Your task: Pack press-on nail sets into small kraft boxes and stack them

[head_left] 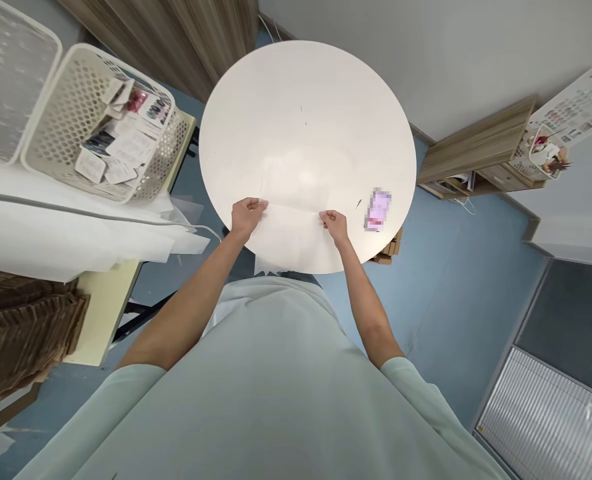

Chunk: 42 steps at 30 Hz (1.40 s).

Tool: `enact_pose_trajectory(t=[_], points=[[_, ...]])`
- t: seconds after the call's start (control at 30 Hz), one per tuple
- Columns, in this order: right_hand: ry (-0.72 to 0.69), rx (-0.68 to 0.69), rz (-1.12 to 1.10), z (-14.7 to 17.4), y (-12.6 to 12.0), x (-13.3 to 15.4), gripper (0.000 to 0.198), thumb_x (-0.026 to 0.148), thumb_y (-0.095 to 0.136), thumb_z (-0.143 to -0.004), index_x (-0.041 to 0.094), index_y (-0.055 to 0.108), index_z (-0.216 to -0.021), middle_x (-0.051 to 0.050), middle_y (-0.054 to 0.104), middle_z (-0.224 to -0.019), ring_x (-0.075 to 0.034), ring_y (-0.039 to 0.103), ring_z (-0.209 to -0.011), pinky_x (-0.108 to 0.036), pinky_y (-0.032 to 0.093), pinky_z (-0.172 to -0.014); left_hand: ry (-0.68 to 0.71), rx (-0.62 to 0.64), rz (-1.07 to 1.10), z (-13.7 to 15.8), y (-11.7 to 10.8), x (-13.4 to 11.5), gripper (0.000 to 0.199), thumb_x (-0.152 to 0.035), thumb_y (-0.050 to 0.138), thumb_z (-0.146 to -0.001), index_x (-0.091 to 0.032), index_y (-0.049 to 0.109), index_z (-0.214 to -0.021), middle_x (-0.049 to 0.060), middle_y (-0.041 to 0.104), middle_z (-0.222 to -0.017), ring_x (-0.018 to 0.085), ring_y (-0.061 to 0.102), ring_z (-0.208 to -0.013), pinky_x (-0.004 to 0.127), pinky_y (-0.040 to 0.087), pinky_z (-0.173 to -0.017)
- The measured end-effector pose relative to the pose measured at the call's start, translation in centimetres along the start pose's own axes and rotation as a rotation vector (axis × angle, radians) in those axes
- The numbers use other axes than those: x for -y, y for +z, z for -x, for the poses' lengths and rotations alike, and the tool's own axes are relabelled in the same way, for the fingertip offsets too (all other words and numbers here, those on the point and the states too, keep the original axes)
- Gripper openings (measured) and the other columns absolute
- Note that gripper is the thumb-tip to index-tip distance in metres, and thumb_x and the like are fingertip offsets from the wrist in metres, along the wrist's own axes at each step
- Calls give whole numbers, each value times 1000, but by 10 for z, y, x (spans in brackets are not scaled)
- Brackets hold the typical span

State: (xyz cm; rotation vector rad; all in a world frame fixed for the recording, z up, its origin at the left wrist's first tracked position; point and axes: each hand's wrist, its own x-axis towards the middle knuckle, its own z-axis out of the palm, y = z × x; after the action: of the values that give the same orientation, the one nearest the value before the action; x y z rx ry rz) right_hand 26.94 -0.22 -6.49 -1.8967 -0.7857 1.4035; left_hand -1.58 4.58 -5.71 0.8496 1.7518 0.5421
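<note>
A thin, whitish, see-through sheet of paper (289, 233) lies on the round white table (301, 73). A straight crease or edge runs across it between my two hands, and its lower part reaches the table's near rim, where a ragged corner sticks out. My left hand (247, 217) pinches the sheet at the left end of that line, fingers closed. At the right end my right hand (335, 225) is closed in a pinch on the same sheet. To the right of it lies a blurred pinkish-purple phone-shaped item (377, 210), apart from the hand.
Left of the table, a white perforated basket (51, 133) holds cards and small packets. Below it are stacked white sheets (76, 233) and folded brown cardboard (31, 333). A wooden shelf (476, 147) stands at right. Small cardboard pieces (389, 250) show beneath the table's right edge.
</note>
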Motion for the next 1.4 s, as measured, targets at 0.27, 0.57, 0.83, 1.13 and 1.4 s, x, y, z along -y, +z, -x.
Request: enact_pose_trajectory(t=[0.27,0.57,0.83,1.13,1.4], points=[[9,-40,68,-35,7,2,41,59,81,-88,20,69,-95,-3,76,-90,-17,67,-84,-31,57,-78,-7,82,-474,29,15,45,23,-43,76,-88,-21,76,-92,12,82,-103,33,76,-107,42,59,-95],[47,-67,284,-23,16,-14,38,56,81,-87,23,68,-102,-2,74,-89,-21,72,-85,-34,55,-82,-15,82,-468,28,21,43,22,-39,68,-94,-21,80,-100,11,84,-109,31,77,-107,38,58,-94],[87,-98,420,41,12,-47,18,41,70,-87,24,64,-92,-2,73,-95,-21,65,-88,-32,50,-80,22,105,-492,9,21,30,23,-38,67,-95,-20,79,-103,10,84,-108,29,77,-105,38,56,-98],[117,-154,314,42,-3,-45,16,40,70,-86,25,67,-90,1,74,-86,-20,69,-83,-32,53,-85,154,132,-544,2,10,24,27,-34,66,-95,-23,77,-117,11,82,-114,32,75,-110,43,55,-100],[88,-183,360,37,-11,-45,22,45,69,-86,24,67,-92,-4,75,-97,-22,68,-90,-33,52,-85,499,228,-857,1,-35,36,65,-47,81,-88,-20,67,-145,20,59,-153,45,47,-148,55,40,-123]])
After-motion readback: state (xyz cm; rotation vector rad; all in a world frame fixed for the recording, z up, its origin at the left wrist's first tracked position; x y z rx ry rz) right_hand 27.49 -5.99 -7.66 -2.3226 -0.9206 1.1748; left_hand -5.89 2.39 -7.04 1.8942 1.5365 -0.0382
